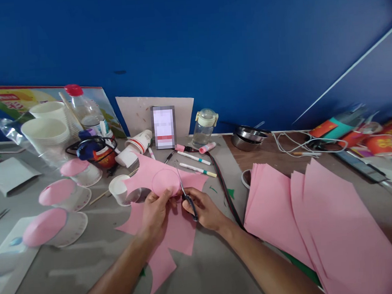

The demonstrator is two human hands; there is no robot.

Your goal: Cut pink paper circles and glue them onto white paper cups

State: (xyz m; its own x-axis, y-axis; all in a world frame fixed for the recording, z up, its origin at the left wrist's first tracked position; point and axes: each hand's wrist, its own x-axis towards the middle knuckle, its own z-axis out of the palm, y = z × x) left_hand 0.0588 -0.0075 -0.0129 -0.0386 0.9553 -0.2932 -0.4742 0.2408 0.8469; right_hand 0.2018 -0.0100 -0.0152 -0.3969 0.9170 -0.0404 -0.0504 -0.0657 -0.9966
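Note:
My left hand (156, 212) pinches a sheet of pink paper (195, 181) beside a circle drawn on it. In my right hand (203, 208) is a pair of scissors (190, 205) with dark handles, fingers wrapped round the loops. The blades point away from me and lie at the right side of the drawn circle. Curved bites are cut out of the sheet's edges. Under my hands lies more cut pink paper (180, 235), including a loose-looking scrap (160, 270); whether these pieces join the held sheet is hidden.
At left, three paper cups with pink cone tops (45, 227) lie in a row near stacked white cups (45, 130) and a red-capped bottle (82, 105). Markers (197, 169), a phone (164, 127) and a glass jar (204, 128) stand or lie behind. Pink sheets (342, 226) pile at right.

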